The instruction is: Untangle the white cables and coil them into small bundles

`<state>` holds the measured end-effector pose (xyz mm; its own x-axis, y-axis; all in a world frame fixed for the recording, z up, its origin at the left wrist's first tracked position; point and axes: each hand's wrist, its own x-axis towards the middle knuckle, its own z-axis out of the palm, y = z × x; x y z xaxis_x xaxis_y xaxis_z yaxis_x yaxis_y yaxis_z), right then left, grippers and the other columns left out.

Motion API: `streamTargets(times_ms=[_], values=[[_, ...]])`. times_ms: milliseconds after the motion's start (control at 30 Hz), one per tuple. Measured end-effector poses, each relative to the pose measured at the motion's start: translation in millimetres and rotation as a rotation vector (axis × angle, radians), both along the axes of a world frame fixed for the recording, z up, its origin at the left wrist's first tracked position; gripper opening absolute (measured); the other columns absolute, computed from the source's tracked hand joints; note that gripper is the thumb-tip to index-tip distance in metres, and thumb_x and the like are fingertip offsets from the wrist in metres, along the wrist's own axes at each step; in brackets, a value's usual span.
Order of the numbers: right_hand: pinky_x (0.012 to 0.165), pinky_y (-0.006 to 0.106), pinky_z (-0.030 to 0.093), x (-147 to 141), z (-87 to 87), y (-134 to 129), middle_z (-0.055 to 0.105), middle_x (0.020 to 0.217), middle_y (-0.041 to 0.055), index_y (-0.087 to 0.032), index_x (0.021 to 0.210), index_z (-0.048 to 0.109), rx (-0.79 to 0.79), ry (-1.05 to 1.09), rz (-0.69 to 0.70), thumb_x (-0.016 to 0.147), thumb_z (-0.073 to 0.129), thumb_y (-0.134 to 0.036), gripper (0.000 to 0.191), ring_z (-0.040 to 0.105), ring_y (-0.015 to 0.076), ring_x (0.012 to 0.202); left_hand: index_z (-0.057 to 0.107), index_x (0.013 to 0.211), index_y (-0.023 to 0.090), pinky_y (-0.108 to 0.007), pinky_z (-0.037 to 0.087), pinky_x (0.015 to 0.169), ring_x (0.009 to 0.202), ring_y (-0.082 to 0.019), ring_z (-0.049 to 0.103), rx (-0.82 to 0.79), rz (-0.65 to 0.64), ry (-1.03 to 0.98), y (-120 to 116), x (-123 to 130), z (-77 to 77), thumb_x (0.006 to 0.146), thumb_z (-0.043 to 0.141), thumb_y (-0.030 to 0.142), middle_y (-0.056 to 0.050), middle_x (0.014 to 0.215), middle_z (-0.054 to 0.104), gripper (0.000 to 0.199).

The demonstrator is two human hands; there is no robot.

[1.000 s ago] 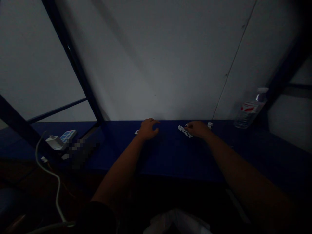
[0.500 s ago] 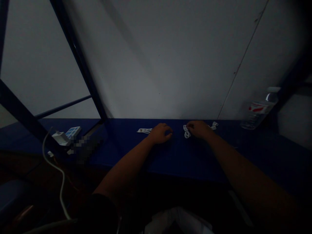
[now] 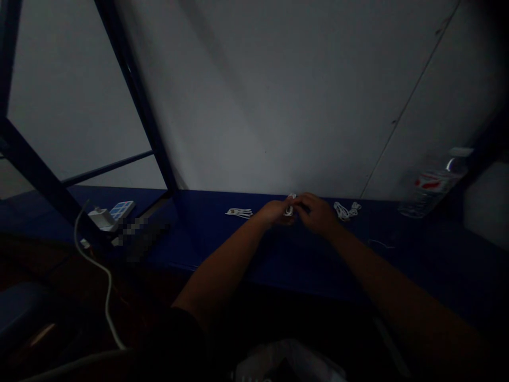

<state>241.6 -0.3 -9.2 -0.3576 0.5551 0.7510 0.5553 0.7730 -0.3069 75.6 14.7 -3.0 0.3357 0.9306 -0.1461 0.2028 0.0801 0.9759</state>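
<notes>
Left hand (image 3: 274,213) and right hand (image 3: 314,213) meet mid-tabletop, both grips closed on a small white cable coil (image 3: 290,207) between them; fingers hide most of it. Looks pinched from both sides to keep the loops gathered. Left of the left grip, a flat white cable bundle (image 3: 239,213) lies on the blue tabletop (image 3: 397,265); right of the right grip, a looser white cable coil (image 3: 345,211). Plastic water bottle (image 3: 433,185) stands further right.
</notes>
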Motion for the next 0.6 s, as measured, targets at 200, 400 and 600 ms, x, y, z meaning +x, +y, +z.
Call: streamTargets(times_ms=[200,400,600], values=[[0.082,0.039,0.056,-3.0,-19.2,11.3,0.067,0.103,0.0086,-0.021,0.106,0.063,-0.297,0.273,0.045,0.084,0.064,-0.039,0.028,0.067,0.0215,0.089,0.060,0.087,0.016,-0.025,0.044,0.067,0.070,-0.014,0.057,0.569,0.209,0.159,-2.5,-13.8,-14.8,0.091,0.049,0.053,-0.002,0.076,0.062,0.038],[0.070,0.037,0.059,13.5,-23.1,23.6,0.070,0.079,0.0055,-0.019,0.085,0.067,-0.758,0.473,0.206,0.075,0.071,-0.059,0.042,0.068,0.0189,0.068,0.053,0.080,0.019,-0.025,0.038,0.063,0.065,-0.013,0.051,0.739,0.212,0.251,-4.3,-21.4,-1.8,0.093,0.046,0.050,0.002,0.068,0.054,0.034],[0.069,0.034,0.058,14.4,-6.5,7.3,0.072,0.086,0.0072,-0.019,0.089,0.072,-0.803,0.653,0.312,0.073,0.072,-0.062,0.046,0.068,0.0171,0.068,0.054,0.084,0.017,-0.024,0.038,0.062,0.065,-0.012,0.051,0.711,0.129,0.171,-9.6,-18.9,3.9,0.093,0.048,0.043,0.002,0.071,0.056,0.028]])
